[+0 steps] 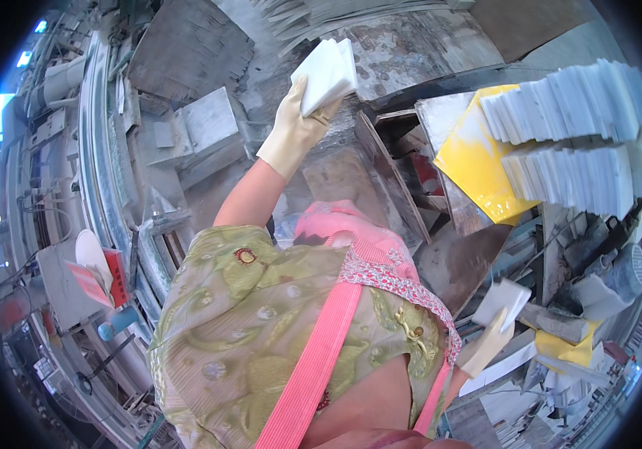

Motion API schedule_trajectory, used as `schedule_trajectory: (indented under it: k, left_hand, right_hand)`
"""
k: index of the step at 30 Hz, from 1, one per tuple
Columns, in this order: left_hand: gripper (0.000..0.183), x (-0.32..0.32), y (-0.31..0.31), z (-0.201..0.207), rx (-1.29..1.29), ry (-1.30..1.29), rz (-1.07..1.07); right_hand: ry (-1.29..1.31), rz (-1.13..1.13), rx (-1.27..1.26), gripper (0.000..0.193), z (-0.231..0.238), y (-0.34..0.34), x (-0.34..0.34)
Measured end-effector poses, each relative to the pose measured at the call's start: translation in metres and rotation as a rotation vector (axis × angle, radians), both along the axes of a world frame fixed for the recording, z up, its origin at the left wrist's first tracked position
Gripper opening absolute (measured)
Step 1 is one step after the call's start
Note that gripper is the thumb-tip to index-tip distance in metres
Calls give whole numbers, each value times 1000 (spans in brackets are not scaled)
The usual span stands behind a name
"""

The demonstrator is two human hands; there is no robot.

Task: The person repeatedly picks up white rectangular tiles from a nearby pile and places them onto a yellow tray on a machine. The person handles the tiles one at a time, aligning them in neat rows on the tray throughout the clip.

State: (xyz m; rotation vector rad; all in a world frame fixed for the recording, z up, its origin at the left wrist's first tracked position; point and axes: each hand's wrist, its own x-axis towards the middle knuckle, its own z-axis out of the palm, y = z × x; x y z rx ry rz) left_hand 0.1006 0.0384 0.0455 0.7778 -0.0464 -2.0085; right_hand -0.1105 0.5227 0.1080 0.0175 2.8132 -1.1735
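On the far side, the left hand is clasping white tiles, likely brittle, best edge-held; the right hand is pinching another tile.

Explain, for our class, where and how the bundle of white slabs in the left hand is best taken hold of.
Probably grip the lower end of the white slabs, coming from the lower left, where the left hand already holds them. Their thin, flat shape suits a clasp around the whole bundle; the upper ends sit slightly apart, so holding one slab alone might let others slip.
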Motion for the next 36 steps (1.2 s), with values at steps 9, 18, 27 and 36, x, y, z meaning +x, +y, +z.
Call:
schedule_trajectory:
  k: [9,18,27,36]
  left_hand:
    - [47,-3,-23,-3,99,-111,-51]
    - [58,-68,-14,-13,-238,-210,-767]
    - [34,-146,64,2,88,74,-787]
    - [41,-162,81,15,179,16,-650]
  right_hand:
    - [115,453,-201,26,-18,-166,-58]
    - [71,271,-146,30,-48,-207,-65]
    - [104,306,-179,42,-41,-199,-48]
    - [113,293,-115,46,-53,-195,-38]
